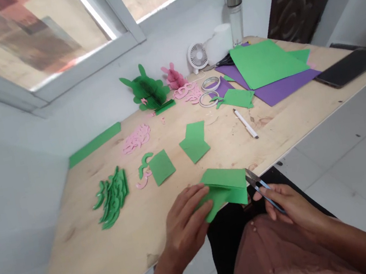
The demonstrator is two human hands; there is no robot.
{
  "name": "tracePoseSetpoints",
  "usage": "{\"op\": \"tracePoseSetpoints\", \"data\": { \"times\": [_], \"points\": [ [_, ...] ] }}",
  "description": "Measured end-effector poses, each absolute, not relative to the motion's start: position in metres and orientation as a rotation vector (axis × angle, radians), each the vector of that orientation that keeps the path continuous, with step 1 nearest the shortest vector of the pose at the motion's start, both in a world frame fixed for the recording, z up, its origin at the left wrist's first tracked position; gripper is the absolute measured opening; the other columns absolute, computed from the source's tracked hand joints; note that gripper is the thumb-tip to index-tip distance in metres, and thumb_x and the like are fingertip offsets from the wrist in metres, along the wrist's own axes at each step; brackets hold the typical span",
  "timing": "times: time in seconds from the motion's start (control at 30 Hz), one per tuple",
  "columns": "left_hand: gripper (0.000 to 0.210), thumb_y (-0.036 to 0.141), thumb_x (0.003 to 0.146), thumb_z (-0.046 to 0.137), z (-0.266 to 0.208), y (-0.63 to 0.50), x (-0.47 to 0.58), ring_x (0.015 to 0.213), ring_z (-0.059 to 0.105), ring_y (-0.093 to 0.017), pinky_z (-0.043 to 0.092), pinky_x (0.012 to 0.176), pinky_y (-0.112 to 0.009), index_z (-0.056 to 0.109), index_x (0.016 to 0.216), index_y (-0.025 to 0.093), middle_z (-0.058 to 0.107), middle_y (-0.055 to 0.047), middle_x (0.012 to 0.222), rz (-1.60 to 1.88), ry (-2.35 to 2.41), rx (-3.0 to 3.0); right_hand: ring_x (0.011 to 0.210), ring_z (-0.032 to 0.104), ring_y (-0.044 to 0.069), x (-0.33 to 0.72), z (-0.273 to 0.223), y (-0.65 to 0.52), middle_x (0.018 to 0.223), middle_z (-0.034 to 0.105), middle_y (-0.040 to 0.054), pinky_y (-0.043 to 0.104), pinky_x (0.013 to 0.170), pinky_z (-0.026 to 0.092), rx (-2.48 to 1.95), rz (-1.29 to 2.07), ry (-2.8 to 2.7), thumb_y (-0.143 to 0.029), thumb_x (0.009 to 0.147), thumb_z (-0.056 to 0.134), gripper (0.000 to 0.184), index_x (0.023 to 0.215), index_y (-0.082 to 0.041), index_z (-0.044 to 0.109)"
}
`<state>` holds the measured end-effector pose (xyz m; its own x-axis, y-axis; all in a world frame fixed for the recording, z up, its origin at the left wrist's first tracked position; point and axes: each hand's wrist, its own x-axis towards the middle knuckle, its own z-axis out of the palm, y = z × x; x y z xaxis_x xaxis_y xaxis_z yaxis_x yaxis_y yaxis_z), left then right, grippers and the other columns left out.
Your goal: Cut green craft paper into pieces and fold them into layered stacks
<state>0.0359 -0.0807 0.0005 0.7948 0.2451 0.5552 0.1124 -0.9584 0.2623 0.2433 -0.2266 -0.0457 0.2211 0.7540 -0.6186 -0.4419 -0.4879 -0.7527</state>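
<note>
My left hand (190,217) is closed on a folded sheet of green paper (226,178) at the table's front edge. The sheet's layers part a little along the near side. In my right hand (283,202) is a pair of small thread snips (263,187) with blue handles. Their blades are spread, with the tips beside the right edge of the green paper. Left of the paper, a green paper square (162,166) lies near a curved green cutout (144,163) and a curved pink cutout (144,180). More green paper pieces (195,142) lie just beyond my hands.
Green cutouts (112,199) are piled at the left, with pink cutouts (136,138) behind them. A white pen (246,124), tape rolls (209,99), green sheets (268,63), purple paper (279,88) and a phone (352,67) lie to the right. A fan (197,56) and bottle (236,17) stand behind.
</note>
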Motion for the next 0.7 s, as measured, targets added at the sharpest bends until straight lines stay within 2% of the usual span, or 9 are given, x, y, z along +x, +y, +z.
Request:
{"op": "tracePoseSetpoints", "data": {
  "times": [0.07,0.2,0.33,0.43,0.6,0.7],
  "points": [
    [0.026,0.005,0.08,0.055,0.011,-0.075,0.027,0.105,0.062,-0.023,0.054,0.087,-0.041,0.06,0.102,0.019,0.067,-0.01,0.108,0.996,0.462,2.646,0.033,0.025,0.004,0.243,-0.047,-0.227,0.042,0.049,-0.0042,0.02,0.037,0.009,-1.478,1.49,-0.33,-0.056,0.079,0.053,0.042,0.078,-0.016,0.064],
    [0.022,0.007,0.081,0.058,0.023,-0.049,0.032,0.088,0.067,-0.017,0.055,0.083,-0.036,0.063,0.097,0.021,0.07,-0.003,0.096,1.452,0.85,2.399,0.033,0.026,0.005,0.244,-0.049,-0.227,0.043,0.049,-0.004,0.021,0.037,0.01,-1.489,1.483,-0.343,-0.057,0.079,0.053,0.042,0.079,-0.017,0.064],
    [0.018,0.01,0.082,0.059,0.018,-0.011,0.062,0.086,0.067,-0.015,0.054,0.081,-0.031,0.065,0.096,0.02,0.071,-0.003,0.092,1.622,0.923,2.471,0.032,0.024,0.004,0.244,-0.048,-0.226,0.043,0.05,-0.0038,0.022,0.037,0.009,-1.493,1.512,-0.35,-0.06,0.076,0.053,0.045,0.078,-0.016,0.063],
    [0.016,0.012,0.083,0.056,0.003,0.016,0.085,0.091,0.066,-0.017,0.053,0.083,-0.033,0.064,0.096,0.017,0.07,-0.006,0.096,1.561,0.794,2.605,0.033,0.024,0.004,0.244,-0.046,-0.226,0.043,0.05,-0.0039,0.022,0.038,0.009,-1.514,1.512,-0.341,-0.063,0.073,0.053,0.049,0.081,-0.015,0.063],
    [0.01,0.02,0.085,0.055,-0.025,0.031,0.095,0.107,0.059,-0.024,0.048,0.093,-0.044,0.064,0.088,0.019,0.068,-0.008,0.102,0.983,0.623,2.873,0.034,0.025,0.004,0.242,-0.045,-0.225,0.043,0.048,-0.0047,0.022,0.038,0.01,-1.514,1.524,-0.328,-0.065,0.072,0.052,0.052,0.082,-0.015,0.062],
    [0.013,0.021,0.085,0.054,-0.024,0.008,0.085,0.118,0.053,-0.027,0.044,0.097,-0.05,0.063,0.094,0.02,0.066,-0.008,0.109,0.915,0.685,2.808,0.034,0.026,0.005,0.242,-0.044,-0.224,0.042,0.046,-0.0048,0.021,0.038,0.011,-1.515,1.544,-0.315,-0.065,0.071,0.052,0.051,0.08,-0.016,0.061]
  ]
}}
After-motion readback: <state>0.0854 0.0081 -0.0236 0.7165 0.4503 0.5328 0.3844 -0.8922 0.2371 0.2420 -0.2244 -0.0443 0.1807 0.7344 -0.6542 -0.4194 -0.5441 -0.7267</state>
